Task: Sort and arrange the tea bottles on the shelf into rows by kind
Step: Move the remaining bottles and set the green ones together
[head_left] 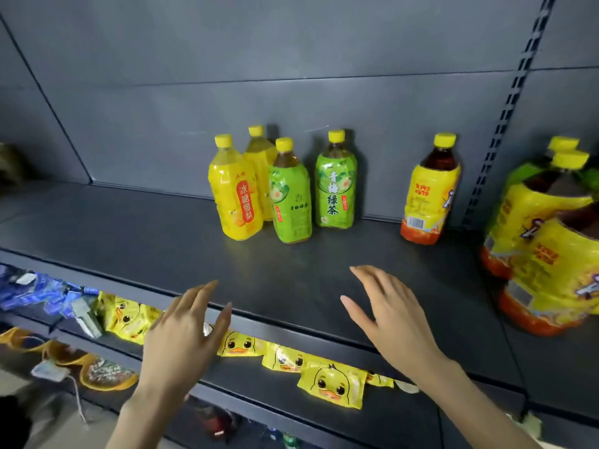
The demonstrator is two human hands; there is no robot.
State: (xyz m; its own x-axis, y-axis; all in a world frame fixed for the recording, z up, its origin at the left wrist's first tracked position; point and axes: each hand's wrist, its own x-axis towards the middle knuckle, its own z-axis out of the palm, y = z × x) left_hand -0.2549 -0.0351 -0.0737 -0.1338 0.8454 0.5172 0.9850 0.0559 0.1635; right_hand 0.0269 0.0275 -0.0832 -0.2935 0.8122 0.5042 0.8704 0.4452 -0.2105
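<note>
Both hands were empty. L hand (181,332) hovered over the front lip of the shelf (129,234), fingers straight & loosely spread. R hand (389,315) was further in over the shelf, palm down, fingers wide, touching nothing as far as could be seen.

All btls stood upright toward the back. Front pear btl (235,196) had the rear pear btl (259,153) tucked right behind it. Front green-tea btl (290,199) stood just beside them, nearly touching. Rear green-tea btl (335,186) was a bit further right, against the back panel, w/ a small gap between the two greens. Small iced-tea btl (428,196) stood alone, well apart to the right. Big iced-tea btls (547,254), at least two, crowded the far right edge; something green showed behind them, too cut off to tell.

Sorting looked partway done: pears in a front-to-back line, greens close but staggered, the small iced tea stranded between groups. Step in hand was prob. a reach for the next btl, greens being nearest both hands. Next move called for a grip round the body, btl kept upright. Front green sat tight to the pears, so approach from its right side to avoid tipping a neighbour. Duck packets (330,384) on the lower shelf weren't part of this.
</note>
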